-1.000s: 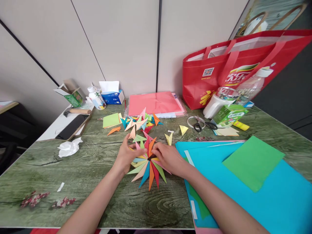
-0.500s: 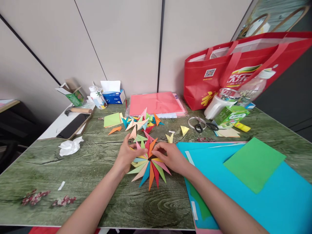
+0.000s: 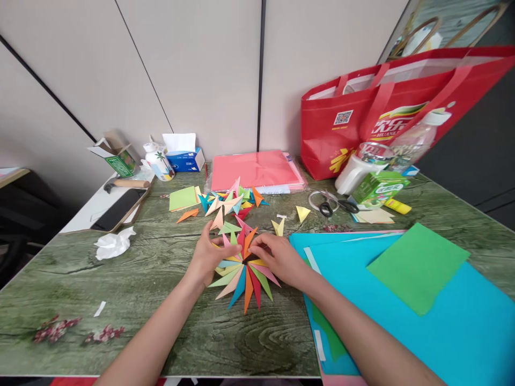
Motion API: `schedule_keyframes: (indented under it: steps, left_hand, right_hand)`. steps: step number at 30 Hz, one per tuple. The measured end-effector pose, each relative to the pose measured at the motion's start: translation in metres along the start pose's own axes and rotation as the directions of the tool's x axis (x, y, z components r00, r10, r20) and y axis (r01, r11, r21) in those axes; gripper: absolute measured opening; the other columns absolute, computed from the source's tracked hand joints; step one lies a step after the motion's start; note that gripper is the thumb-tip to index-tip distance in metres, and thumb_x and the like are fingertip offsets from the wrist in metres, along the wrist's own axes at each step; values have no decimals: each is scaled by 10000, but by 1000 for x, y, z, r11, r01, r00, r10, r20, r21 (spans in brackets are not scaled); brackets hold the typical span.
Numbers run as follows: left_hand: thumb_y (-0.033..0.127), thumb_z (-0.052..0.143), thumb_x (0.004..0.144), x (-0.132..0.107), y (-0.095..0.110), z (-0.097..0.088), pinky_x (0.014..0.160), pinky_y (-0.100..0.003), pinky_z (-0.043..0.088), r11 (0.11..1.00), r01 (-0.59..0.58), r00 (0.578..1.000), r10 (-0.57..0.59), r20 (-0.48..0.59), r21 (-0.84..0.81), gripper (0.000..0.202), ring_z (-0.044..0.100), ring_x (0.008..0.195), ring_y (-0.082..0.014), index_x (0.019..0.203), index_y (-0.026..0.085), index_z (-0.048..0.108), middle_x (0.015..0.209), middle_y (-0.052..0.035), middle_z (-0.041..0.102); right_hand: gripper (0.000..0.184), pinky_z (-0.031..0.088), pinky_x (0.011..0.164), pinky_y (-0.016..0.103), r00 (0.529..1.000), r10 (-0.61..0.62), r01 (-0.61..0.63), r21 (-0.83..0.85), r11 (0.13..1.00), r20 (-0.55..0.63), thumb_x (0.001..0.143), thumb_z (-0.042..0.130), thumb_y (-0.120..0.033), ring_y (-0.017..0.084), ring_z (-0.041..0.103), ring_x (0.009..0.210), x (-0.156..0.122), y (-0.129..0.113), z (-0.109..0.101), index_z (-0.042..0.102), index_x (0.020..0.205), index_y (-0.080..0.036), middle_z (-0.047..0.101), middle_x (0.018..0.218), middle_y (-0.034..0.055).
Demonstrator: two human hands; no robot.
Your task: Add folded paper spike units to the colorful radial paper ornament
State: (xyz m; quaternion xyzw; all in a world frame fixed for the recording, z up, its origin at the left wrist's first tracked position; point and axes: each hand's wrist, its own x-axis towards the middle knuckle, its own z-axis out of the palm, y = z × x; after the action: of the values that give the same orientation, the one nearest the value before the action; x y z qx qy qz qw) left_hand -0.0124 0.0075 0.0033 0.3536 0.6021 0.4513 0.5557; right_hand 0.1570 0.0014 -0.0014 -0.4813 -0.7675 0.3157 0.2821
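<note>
A many-coloured origami star [image 3: 245, 284] of folded, pointed paper pieces lies on the table between my hands. My left hand [image 3: 207, 252] grips its upper left side, thumb pressed on the points near a red piece. With thumb and fingers pinched, my right hand [image 3: 277, 254] holds the orange folded piece [image 3: 250, 242] at the star's upper right. Just beyond the star lies a heap of loose folded paper pieces [image 3: 231, 202]. Two yellow folded pieces rest to the right of it, one of them a small triangle [image 3: 302, 214].
Blue paper sheets [image 3: 346, 300] with a green square [image 3: 418, 268] on top cover the right side. Scissors [image 3: 328, 208], a green carton [image 3: 380, 188], a white mug [image 3: 354, 174] and a red bag [image 3: 362, 123] stand behind. A phone [image 3: 116, 209] and crumpled tissue [image 3: 115, 244] lie left.
The view has shifted slightly, moving the whole scene a little to the left. Both hands keep their hold on the star, with hardly any other difference.
</note>
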Motion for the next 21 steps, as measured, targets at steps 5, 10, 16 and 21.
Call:
schedule_keyframes:
  steps: [5,10,16,21]
  left_hand:
    - [128,836,397,0,1,1,507,-271,501,1000,4,1000,-4,-7,-22,1172,622,540,-164,1373,195,190,721,-31,648]
    - [131,834,400,2,-1,0,502,-264,498,1000,6,1000,-7,-23,-30,1163,612,524,-152,1372,205,200,709,-19,640]
    - [126,831,405,1,-2,1,510,-275,510,999,-3,1000,3,2,-35,1163,611,530,-149,1373,204,193,735,-31,650]
    - [120,828,411,-2,1,2,524,-286,520,999,-12,1000,12,14,-39,1137,617,534,-152,1365,209,216,758,-38,655]
  right_hand:
    - [120,363,571,230,999,-7,6,-43,999,-31,826,517,-212,132,545,652,0,-1,1,555,717,-177,607,736,14]
    - [133,347,571,242,1000,-9,3,-199,980,-26,860,444,-213,146,533,677,-2,0,9,511,751,-175,567,791,35]
    - [149,344,566,248,1000,24,-25,-218,976,-5,879,377,-201,149,514,673,-5,-1,11,470,766,-176,525,830,49]
    - [173,369,609,244,998,55,-55,-26,998,-12,867,419,-199,143,526,705,-1,0,3,498,714,-179,555,772,25]
